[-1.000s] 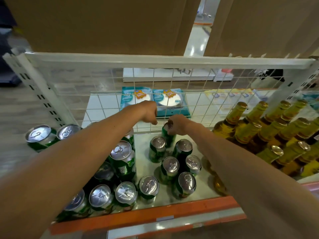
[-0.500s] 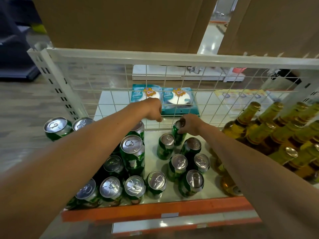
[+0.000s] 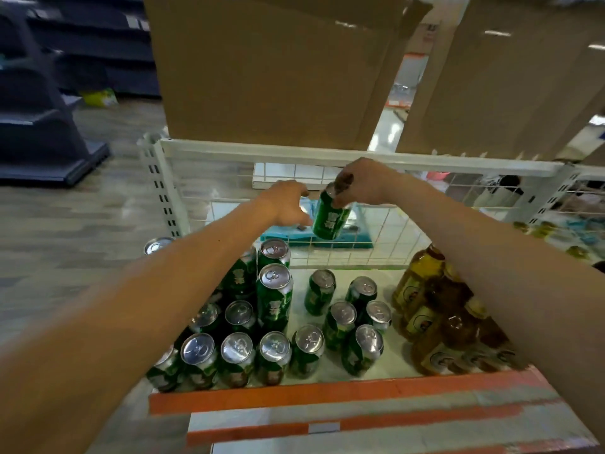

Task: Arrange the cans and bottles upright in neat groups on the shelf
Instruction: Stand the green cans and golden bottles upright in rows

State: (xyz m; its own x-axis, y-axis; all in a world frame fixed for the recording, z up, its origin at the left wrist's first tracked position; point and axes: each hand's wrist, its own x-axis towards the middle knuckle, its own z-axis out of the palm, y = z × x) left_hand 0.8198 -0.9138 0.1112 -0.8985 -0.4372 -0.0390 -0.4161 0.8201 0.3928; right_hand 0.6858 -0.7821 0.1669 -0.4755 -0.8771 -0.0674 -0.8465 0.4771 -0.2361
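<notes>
My right hand [image 3: 363,183] grips a green can [image 3: 329,217] by its top and holds it in the air above the back of the shelf [image 3: 327,393]. Just left of that can hovers my left hand [image 3: 288,203], fingers spread, apart from the can or barely at its side. Below, several green cans [image 3: 274,294] stand upright on the white shelf floor, some stacked two high on the left. Amber bottles [image 3: 422,283] with gold caps crowd the right side, partly hidden by my right forearm.
A white wire mesh panel [image 3: 386,231] closes the back of the shelf under a white crossbar [image 3: 229,152]. Brown cardboard boxes [image 3: 268,70] sit above it. An orange strip edges the shelf front. A dark shelf unit [image 3: 36,109] stands far left on the wooden floor.
My right hand has lifted a can from the back row up off the shelf. My left hand rose beside it and opened its fingers. The camera pulled back and tilted up.
</notes>
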